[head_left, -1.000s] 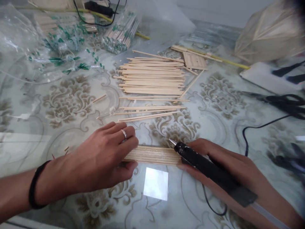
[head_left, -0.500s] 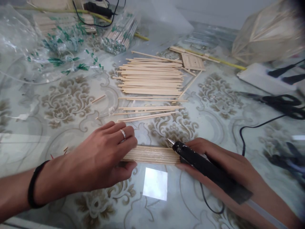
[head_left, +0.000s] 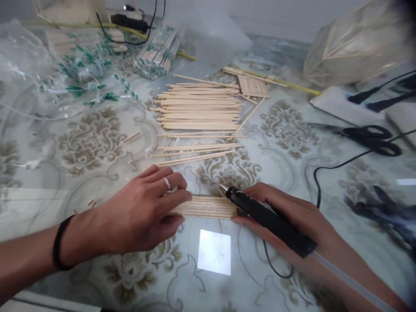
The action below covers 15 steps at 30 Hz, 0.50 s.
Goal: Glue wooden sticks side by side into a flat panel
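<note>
A flat panel of wooden sticks (head_left: 204,206) lies side by side on the patterned table. My left hand (head_left: 143,212), with a ring and a black wrist band, lies over the panel's left end, fingers together and pressing down on it. My right hand (head_left: 292,216) grips a black glue gun (head_left: 266,219) with a clear glue stick at its back. The gun's metal tip sits just above the panel's right end, and the fingers of that hand touch the panel's right edge.
A stack of loose sticks (head_left: 199,108) lies behind the panel, with single sticks (head_left: 195,151) in front of it. Plastic bags of sticks (head_left: 156,52) sit at the back left. Black scissors (head_left: 367,134), a black cable (head_left: 338,167) and a stick-frame model (head_left: 351,47) are at the right.
The glue gun tip and my right hand shifted a little left along the panel. The left hand stays pressed on the panel. The view drifted slightly.
</note>
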Available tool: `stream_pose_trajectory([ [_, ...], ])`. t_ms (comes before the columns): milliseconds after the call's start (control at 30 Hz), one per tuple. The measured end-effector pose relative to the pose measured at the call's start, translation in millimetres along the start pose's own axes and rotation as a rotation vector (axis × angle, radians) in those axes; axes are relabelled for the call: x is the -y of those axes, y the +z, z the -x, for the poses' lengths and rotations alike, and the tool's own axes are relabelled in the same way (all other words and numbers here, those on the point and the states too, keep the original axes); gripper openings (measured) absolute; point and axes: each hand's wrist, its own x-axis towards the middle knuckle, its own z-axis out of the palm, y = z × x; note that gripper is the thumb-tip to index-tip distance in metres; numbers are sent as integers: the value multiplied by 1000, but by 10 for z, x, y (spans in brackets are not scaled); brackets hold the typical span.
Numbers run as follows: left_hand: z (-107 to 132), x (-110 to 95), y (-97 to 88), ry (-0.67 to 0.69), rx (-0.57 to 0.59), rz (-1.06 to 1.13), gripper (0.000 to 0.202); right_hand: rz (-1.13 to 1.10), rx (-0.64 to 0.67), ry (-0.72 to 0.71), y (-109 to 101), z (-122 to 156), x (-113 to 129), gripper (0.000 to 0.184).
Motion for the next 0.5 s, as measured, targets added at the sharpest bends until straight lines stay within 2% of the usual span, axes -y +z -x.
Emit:
stream_pose_trajectory([
  [233, -51, 54, -1, 4, -4, -13, 21, -53, -51, -53, 13, -70, 20, 34],
  [400, -136, 33, -82, -21, 101, 15, 26, -121, 13, -83, -45, -80, -33, 43],
  [500, -222, -76, -124, 50, 191, 20, 39, -166, 35, -75, -144, -66, -44, 42],
])
